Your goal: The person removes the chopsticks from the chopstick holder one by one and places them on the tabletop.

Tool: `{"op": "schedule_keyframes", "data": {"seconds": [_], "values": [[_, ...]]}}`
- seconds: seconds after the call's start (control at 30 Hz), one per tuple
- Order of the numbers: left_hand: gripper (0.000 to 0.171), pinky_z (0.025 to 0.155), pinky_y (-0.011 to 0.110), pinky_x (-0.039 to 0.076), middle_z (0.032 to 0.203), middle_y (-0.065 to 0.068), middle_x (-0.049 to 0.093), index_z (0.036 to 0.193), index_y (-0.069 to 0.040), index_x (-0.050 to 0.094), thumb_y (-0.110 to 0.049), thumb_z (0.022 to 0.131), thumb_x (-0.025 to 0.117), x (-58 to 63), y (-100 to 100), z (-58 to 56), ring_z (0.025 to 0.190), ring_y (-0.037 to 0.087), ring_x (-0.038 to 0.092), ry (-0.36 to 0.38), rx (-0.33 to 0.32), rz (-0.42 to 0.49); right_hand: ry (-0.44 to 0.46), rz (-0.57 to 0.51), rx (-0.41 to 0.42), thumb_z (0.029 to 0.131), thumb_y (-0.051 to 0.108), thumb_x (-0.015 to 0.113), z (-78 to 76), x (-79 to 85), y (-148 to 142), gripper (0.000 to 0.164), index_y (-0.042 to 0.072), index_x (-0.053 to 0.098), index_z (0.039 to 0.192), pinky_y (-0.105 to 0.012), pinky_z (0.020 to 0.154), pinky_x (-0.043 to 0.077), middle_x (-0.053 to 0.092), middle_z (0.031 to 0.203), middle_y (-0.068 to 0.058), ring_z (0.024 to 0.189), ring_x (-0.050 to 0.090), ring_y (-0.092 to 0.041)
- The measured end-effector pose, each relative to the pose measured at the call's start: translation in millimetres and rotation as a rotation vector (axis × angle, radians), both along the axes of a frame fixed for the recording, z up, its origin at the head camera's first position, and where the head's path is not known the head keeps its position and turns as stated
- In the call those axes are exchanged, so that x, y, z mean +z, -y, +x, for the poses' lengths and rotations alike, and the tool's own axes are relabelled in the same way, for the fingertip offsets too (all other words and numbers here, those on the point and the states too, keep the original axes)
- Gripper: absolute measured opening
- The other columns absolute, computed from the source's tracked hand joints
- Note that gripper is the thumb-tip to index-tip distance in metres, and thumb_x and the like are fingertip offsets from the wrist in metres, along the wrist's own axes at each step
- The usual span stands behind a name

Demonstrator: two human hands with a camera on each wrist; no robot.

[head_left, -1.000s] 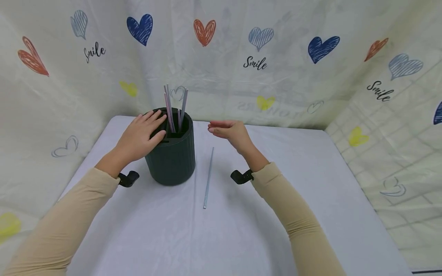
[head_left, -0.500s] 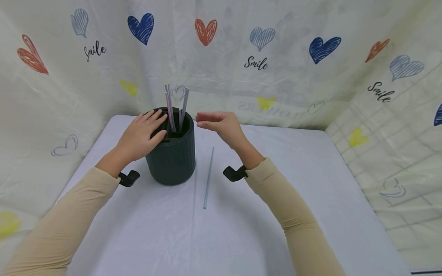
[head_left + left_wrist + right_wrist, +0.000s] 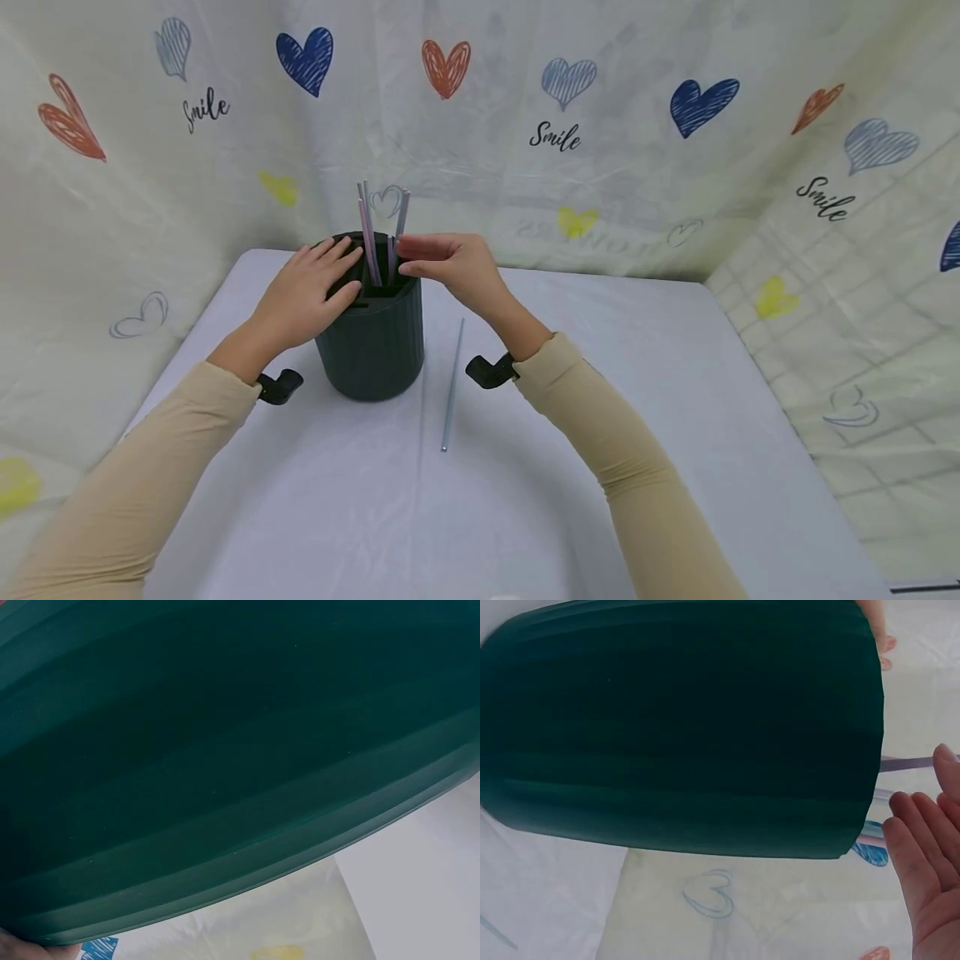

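Left hand [image 3: 303, 292] draped across the top of the dark green holder [image 3: 371, 350], fingers spread and fairly straight, thumb apart: it rests on the rim, probably to steady the holder. And here's the right hand [image 3: 457, 262] at the opposite side, fingers extended together, thumb well clear of them, so it's open, right beside the upright sticks [image 3: 371, 243]. One passes by the thumb in the right wrist view, but whether skin meets stick, I can't tell; no pinch shows.

The holder stands upright, its open top divided inside, and the thin purplish and bluish sticks lean slightly within, likely because the compartment is wider than they are. Out on the counter [image 3: 337, 500], a pale blue loose stick [image 3: 453, 385] lies flat, just right of the holder, below the right forearm's reach, touched by neither hand. Behind it all, a cloth backdrop [image 3: 487, 167] printed with hearts and "Smile".
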State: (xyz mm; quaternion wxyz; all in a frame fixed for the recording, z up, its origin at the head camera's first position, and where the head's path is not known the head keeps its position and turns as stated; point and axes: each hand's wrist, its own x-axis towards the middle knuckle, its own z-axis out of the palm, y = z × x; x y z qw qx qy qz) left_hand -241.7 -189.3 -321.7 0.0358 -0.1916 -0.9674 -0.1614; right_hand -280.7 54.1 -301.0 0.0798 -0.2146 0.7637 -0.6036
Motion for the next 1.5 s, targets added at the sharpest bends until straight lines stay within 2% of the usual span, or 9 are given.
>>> {"op": "schedule_keyframes", "data": {"seconds": [0.2, 0.53, 0.83, 1.03, 1.5], "values": [[0.059, 0.126, 0.058, 0.008, 0.165, 0.017, 0.021, 0.157, -0.008, 0.029, -0.036, 0.106, 0.038, 0.1, -0.8, -1.4, 0.154, 0.038, 0.014, -0.006, -0.003, 0.0, -0.03, 0.022, 0.001, 0.085, 0.014, 0.078, 0.2, -0.4, 8.0, 0.043, 0.009, 0.069, 0.128, -0.027, 0.096, 0.056, 0.07, 0.129, -0.008, 0.121, 0.065, -0.023], [0.059, 0.126, 0.058, 0.008, 0.165, 0.017, 0.021, 0.157, -0.008, 0.029, -0.036, 0.106, 0.038, 0.4, -1.9, -3.1, 0.154, 0.039, 0.014, -0.006, -0.008, -0.008, -0.076, 0.056, -0.029, 0.088, 0.017, 0.076, 1.8, -1.5, 15.7, 0.036, 0.009, 0.073, 0.122, -0.025, 0.094, 0.056, 0.073, 0.123, -0.007, 0.113, 0.068, -0.014], [0.059, 0.126, 0.058, 0.008, 0.165, 0.017, 0.021, 0.157, -0.009, 0.029, -0.036, 0.106, 0.038, -1.8, -2.6, -2.6, 0.154, 0.039, 0.013, -0.008, -0.013, -0.008, -0.057, -0.055, -0.055, 0.089, 0.009, 0.073, 1.4, -3.2, 18.1, 0.025, -0.001, 0.075, 0.112, -0.026, 0.093, 0.057, 0.074, 0.115, -0.015, 0.111, 0.07, -0.018], [0.059, 0.125, 0.058, 0.009, 0.165, 0.017, 0.022, 0.157, -0.008, 0.03, -0.035, 0.106, 0.039, -2.7, -2.9, 0.0, 0.154, 0.039, 0.014, -0.013, -0.014, 0.0, -0.037, -0.158, -0.034, 0.09, 0.003, 0.069, 2.3, 2.3, 15.7, 0.026, -0.006, 0.072, 0.114, -0.029, 0.094, 0.058, 0.072, 0.117, -0.021, 0.11, 0.071, -0.022], [0.06, 0.126, 0.058, 0.008, 0.165, 0.017, 0.021, 0.157, -0.009, 0.028, -0.037, 0.105, 0.038, -0.1, -0.9, 1.3, 0.155, 0.039, 0.013, 0.0, -0.002, -0.006, -0.128, -0.255, -0.006, 0.09, 0.0, 0.069, 7.9, 18.3, 13.1, 0.025, -0.01, 0.071, 0.112, -0.034, 0.094, 0.058, 0.073, 0.112, -0.022, 0.101, 0.074, -0.02]]}}
